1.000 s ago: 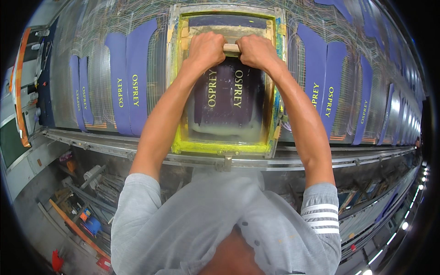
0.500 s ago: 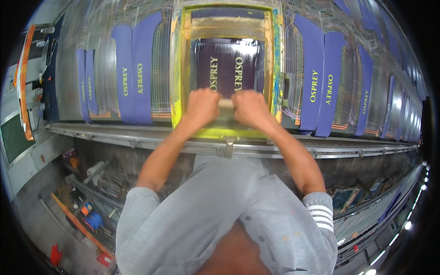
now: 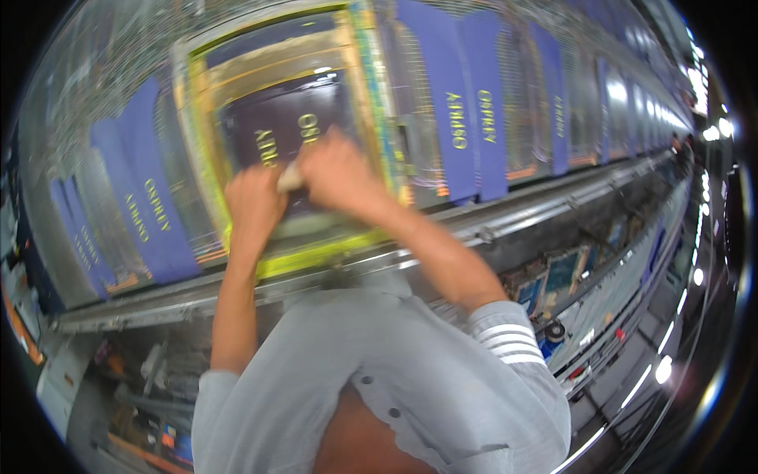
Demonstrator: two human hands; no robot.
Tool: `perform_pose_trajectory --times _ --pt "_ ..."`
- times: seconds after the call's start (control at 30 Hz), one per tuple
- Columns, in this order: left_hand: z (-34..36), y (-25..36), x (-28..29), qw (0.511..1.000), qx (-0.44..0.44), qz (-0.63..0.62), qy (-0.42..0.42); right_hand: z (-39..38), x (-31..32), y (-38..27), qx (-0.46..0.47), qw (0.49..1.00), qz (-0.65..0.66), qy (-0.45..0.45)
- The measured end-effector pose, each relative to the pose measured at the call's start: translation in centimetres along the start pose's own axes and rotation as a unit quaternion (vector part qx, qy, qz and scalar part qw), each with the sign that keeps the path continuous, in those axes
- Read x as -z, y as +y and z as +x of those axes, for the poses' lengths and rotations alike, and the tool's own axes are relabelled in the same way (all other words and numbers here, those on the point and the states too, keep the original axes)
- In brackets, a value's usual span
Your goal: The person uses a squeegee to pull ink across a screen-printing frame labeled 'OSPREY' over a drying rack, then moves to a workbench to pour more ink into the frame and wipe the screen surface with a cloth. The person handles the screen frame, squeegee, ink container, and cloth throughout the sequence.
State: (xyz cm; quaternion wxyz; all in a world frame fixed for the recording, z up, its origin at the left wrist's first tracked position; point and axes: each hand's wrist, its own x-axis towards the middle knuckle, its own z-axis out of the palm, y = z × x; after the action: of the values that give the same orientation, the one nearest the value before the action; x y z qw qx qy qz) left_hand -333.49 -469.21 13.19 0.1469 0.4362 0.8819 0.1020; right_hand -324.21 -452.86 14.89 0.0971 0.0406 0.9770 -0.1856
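My left hand (image 3: 255,201) and my right hand (image 3: 339,174) are both closed round the pale handle of a squeegee (image 3: 290,178); a short piece of it shows between my fists. Its blade is hidden beneath them. The squeegee is inside a printing screen (image 3: 320,257) whose frame is edged in yellow. Dark purple mesh with pale lettering fills the middle of the screen, and my right fist covers part of that lettering. My right hand reaches a little farther from me than my left.
Blue-violet cut pieces (image 3: 466,103) with yellow lettering lie along the long table on both sides of the screen. A metal rail (image 3: 505,225) runs along the table's near edge. Below it at right, framed panels (image 3: 560,272) stand by a lower shelf.
My view has turned to the right, so the table slants. My fists and the squeegee are farther from the screen's near edge, over more of the lettering. Both hands keep their grip.
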Motion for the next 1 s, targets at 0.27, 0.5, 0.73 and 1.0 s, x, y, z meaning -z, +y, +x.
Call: perform_pose_trajectory --times 0.27,0.5,0.73,1.0 --pt "-8.1 4.5 -0.2 0.998 -0.008 -0.044 0.035 -7.7 -1.1 -1.2 0.028 0.968 0.235 -0.079" --pt "-7.6 4.4 -0.2 1.000 0.002 0.003 0.005 -4.5 -3.5 11.5 -0.354 0.827 0.162 0.405" --pt "-9.8 3.8 -0.7 0.999 0.004 -0.032 0.042 -3.7 -4.4 11.8 -0.394 0.809 0.303 0.312" --pt "-12.6 -3.6 3.6 0.996 0.007 -0.057 0.072 1.3 -2.5 2.3 -0.352 0.798 0.315 0.375"
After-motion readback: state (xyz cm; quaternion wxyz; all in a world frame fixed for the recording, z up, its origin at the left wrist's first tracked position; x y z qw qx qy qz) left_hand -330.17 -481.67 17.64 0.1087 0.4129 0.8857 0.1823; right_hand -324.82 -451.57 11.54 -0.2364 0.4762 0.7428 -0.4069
